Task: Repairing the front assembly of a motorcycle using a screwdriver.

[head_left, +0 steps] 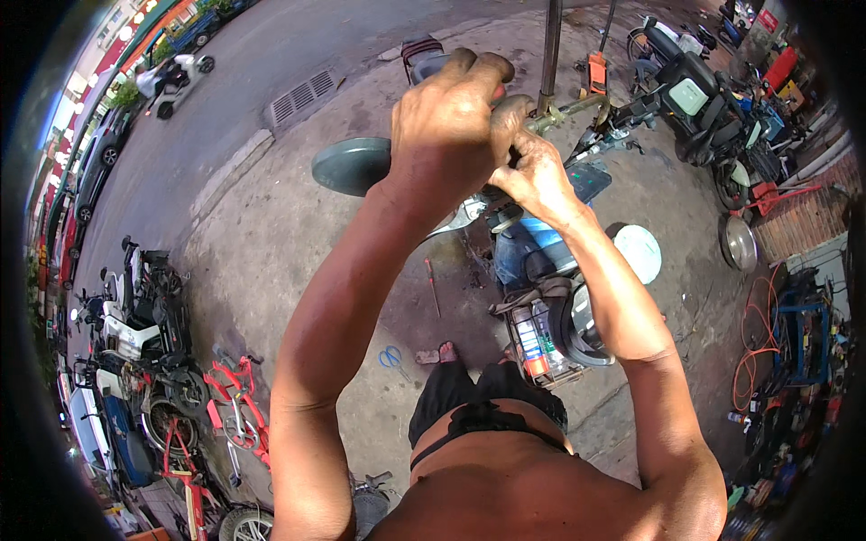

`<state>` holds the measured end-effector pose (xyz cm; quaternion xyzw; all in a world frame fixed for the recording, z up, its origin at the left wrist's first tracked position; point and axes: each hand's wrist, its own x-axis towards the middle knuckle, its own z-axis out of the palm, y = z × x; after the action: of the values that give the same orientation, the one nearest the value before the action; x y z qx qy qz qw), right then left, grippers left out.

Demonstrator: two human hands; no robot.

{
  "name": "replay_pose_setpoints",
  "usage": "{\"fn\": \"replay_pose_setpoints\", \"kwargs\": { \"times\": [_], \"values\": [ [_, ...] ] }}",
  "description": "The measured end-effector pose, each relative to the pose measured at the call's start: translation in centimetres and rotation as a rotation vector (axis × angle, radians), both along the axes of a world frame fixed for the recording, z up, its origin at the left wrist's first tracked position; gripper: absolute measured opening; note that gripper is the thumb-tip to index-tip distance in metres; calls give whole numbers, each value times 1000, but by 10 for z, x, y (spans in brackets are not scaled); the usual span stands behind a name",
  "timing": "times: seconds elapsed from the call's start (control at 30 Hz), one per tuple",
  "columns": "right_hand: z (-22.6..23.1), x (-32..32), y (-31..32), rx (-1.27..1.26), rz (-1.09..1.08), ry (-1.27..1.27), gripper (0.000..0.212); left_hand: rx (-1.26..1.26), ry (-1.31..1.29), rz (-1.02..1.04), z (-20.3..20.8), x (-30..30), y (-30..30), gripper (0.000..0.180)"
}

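Both hands are raised together over a scooter that stands on the concrete pavement below. The left hand [446, 113] is closed in a fist over the scooter's handlebar end, its grip clamped on what looks like the handlebar grip [431, 63], though the fingers hide most of it. The right hand [532, 171] sits just beside and below it, fingers curled tight around the handlebar stem near a brass-coloured bracket [577, 110]; what exactly it pinches is hidden. A dark upright metal rod [550, 45] rises from that bracket out of the top of the view. The round grey-green mirror [352, 165] juts to the left of the left wrist.

Under the forearms, the blue scooter body [532, 239] shows, and lower, a wire basket [532, 347] holding bottles with white, orange and blue labels, beside a dark helmet-like shape [577, 329]. A white round lid [639, 252] lies on the pavement to the right, near a metal basin [740, 242]. Blue-handled scissors [391, 357] and a thin screwdriver [433, 287] lie on the ground to the left. Red children's bicycles [236, 406] stand at lower left; an orange cable coil [758, 347] lies at right. A red sign [769, 20] hangs at the top right corner.
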<state>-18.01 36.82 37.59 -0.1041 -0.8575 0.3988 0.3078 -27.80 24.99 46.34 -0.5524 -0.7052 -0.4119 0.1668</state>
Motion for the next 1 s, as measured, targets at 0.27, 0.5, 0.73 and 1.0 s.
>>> {"fn": "replay_pose_setpoints", "kwargs": {
  "times": [0.27,0.5,0.73,1.0],
  "values": [
    [9,3,9,-164,172,16,47,-234,-58,-369,23,-16,-2,37],
    [13,-2,6,-163,124,-57,49,-380,142,-11,22,-7,3,41],
    [12,-4,5,69,-178,-191,50,-604,220,105,43,6,6,46],
    [-13,25,10,-1391,149,340,19,-398,111,-81,29,-12,-4,44]
  ]
}}
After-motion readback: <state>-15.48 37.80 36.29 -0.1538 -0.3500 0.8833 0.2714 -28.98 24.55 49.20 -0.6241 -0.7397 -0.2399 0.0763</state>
